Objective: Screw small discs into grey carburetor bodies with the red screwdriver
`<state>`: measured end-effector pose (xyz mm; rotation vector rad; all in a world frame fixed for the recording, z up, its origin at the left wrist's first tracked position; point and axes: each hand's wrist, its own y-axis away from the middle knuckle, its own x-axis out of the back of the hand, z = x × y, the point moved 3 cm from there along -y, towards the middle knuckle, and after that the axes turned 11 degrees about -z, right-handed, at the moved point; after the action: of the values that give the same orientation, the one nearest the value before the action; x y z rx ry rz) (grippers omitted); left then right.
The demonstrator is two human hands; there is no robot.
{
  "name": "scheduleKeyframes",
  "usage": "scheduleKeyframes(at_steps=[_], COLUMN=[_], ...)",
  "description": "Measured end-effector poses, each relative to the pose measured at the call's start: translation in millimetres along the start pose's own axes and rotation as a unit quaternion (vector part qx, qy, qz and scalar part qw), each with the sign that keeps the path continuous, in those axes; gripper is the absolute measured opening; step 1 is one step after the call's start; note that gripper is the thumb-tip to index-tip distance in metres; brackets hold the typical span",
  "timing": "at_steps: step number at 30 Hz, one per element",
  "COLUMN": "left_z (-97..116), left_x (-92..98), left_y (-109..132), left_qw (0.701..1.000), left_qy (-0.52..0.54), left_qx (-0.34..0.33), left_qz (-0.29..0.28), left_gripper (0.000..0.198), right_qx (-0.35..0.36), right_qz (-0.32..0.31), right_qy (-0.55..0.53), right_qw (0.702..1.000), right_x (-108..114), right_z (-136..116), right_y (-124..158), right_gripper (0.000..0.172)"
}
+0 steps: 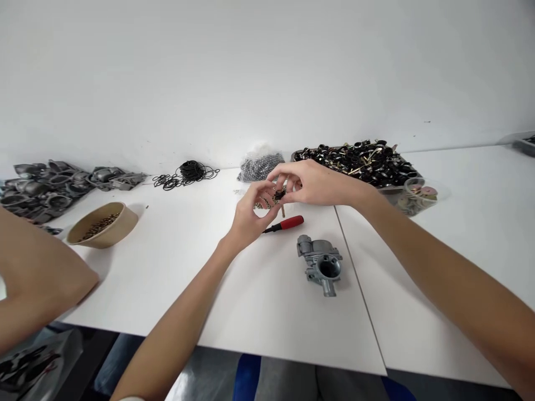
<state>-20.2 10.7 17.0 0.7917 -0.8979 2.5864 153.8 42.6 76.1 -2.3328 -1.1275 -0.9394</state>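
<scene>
My left hand (251, 214) and my right hand (311, 181) meet above the middle of the white table (188, 262). Both pinch one small dark part (279, 194) between their fingertips. Just below the hands lies a red-handled screwdriver (286, 224). A grey metal carburetor body (321, 265) rests nearer to me, to the right of my left forearm, and neither hand touches it.
A tan bowl of small brass pieces (102, 224) stands at left. Grey metal castings (50, 186) are heaped far left. Black O-rings (186, 172) and a bag of small metal pieces (259, 164) lie at the back. A tray of black parts (359, 159) and a clear dish (418, 195) sit right. Another person's arm (37, 278) enters from left.
</scene>
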Motion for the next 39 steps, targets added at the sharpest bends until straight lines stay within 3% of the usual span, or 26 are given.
scheduleKeyframes(at_steps=[6, 11, 13, 18, 22, 26, 31, 34, 39], left_z=[4.6, 1.5, 0.7, -3.2, -9.9, -11.1, -4.7, -0.9, 2.5], left_x=[0.6, -2.4, -3.0, -4.8, -5.7, -8.2, -19.6, -25.3, -27.1], left_y=[-1.4, -0.8, -0.2, 0.2, 0.1, 0.6, 2.9, 4.0, 3.8], left_qw=[0.998, 0.997, 0.995, 0.983, 0.963, 0.959, 0.96, 0.961, 0.965], left_qy=[0.013, 0.07, 0.097, 0.152, 0.216, 0.223, 0.22, 0.205, 0.202], left_qx=[-0.055, -0.023, 0.01, 0.092, 0.149, 0.169, 0.175, 0.182, 0.164], left_qz=[0.017, 0.026, 0.033, 0.051, 0.054, 0.037, 0.002, -0.022, -0.027], left_gripper=[0.022, 0.021, 0.023, 0.031, 0.036, 0.036, 0.03, 0.028, 0.025], right_qx=[0.008, -0.019, -0.043, -0.08, -0.076, -0.082, -0.096, -0.106, -0.089], right_qz=[-0.027, -0.006, -0.012, -0.101, -0.091, 0.01, 0.245, 0.289, 0.302], right_qy=[-0.033, -0.075, -0.106, -0.227, -0.296, -0.357, -0.227, -0.193, -0.171], right_qw=[0.999, 0.997, 0.993, 0.965, 0.948, 0.93, 0.938, 0.932, 0.934], right_x=[0.3, -5.0, -18.0, -68.8, -87.5, -88.1, -82.4, -83.4, -84.4], right_z=[-0.6, 11.5, 21.6, 41.5, 44.1, 48.1, 53.2, 53.5, 49.6], right_y=[4.3, 27.4, 44.7, 75.5, 76.7, 75.7, 83.1, 85.9, 87.5], right_gripper=[0.048, 0.048, 0.048, 0.047, 0.039, 0.036, 0.027, 0.025, 0.024])
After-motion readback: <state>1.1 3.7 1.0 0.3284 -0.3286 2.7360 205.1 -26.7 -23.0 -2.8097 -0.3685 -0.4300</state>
